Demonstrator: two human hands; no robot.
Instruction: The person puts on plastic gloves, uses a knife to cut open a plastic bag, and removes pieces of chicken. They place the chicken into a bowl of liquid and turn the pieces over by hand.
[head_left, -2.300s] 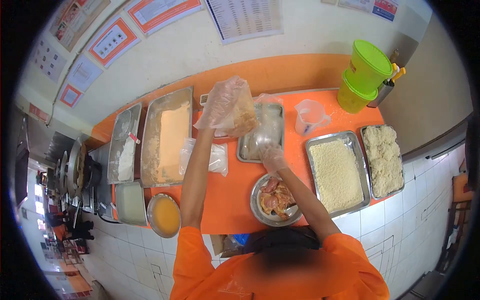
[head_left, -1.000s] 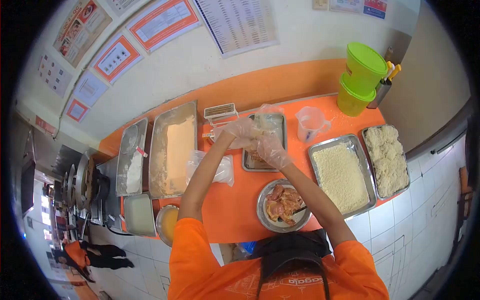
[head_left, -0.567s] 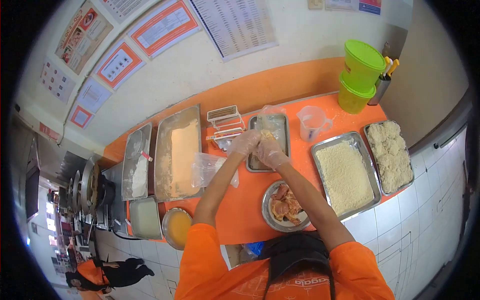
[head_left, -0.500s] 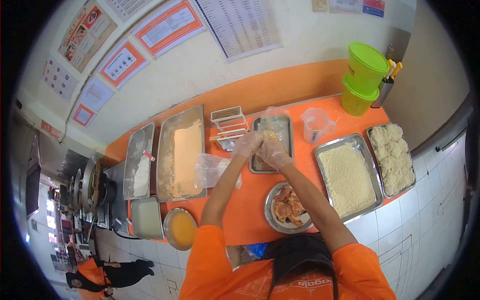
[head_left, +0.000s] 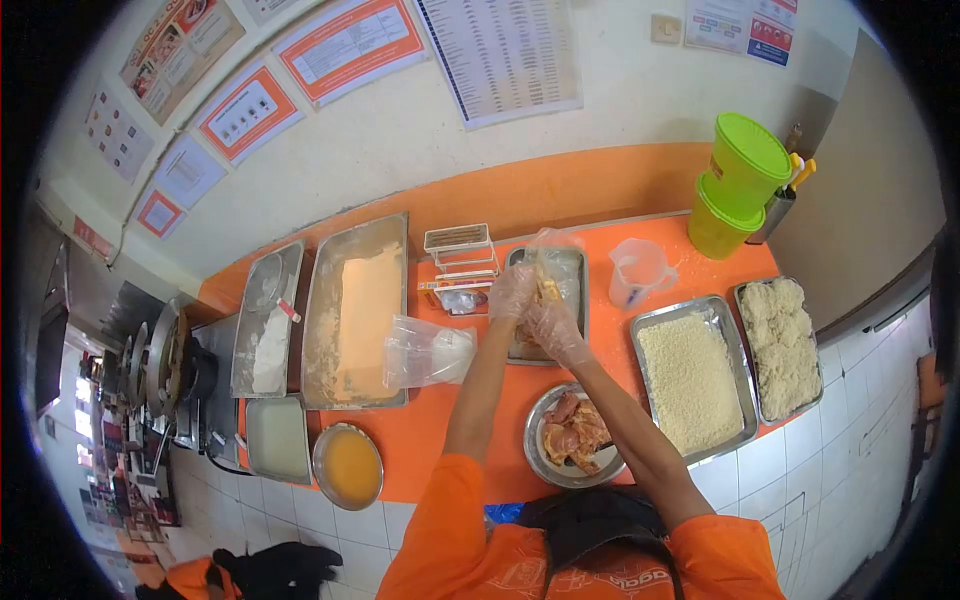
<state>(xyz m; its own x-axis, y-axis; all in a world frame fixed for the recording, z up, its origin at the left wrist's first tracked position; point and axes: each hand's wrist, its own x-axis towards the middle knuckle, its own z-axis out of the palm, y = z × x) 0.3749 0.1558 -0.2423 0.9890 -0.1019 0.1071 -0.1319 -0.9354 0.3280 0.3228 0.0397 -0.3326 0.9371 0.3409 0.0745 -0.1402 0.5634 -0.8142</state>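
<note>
Both my hands wear clear plastic gloves and are together over a metal tray (head_left: 575,348) at the back middle of the orange table. My left hand (head_left: 512,293) is closed on the left side of a yellowish piece of meat (head_left: 547,289). From the right and nearer to me, my right hand (head_left: 557,331) grips the same piece. Clear plastic (head_left: 556,240) sticks up at the tray's far edge. Closer to my body, a round metal bowl (head_left: 534,458) holds several pieces of raw marinated meat (head_left: 575,432). My fingers partly hide the piece I hold.
Left stand trays of orange powder (head_left: 368,310) and white flour (head_left: 270,355), a pale-liquid tray (head_left: 276,440) and a bowl of orange liquid (head_left: 350,468). Right are a jug (head_left: 638,272), crumb trays (head_left: 690,375) (head_left: 780,340) and green tubs (head_left: 745,170). A person (head_left: 250,575) is lower left.
The view has shifted slightly. My hands have moved apart a little, and more of the yellowish piece shows between them. The person at lower left appears lower in view.
</note>
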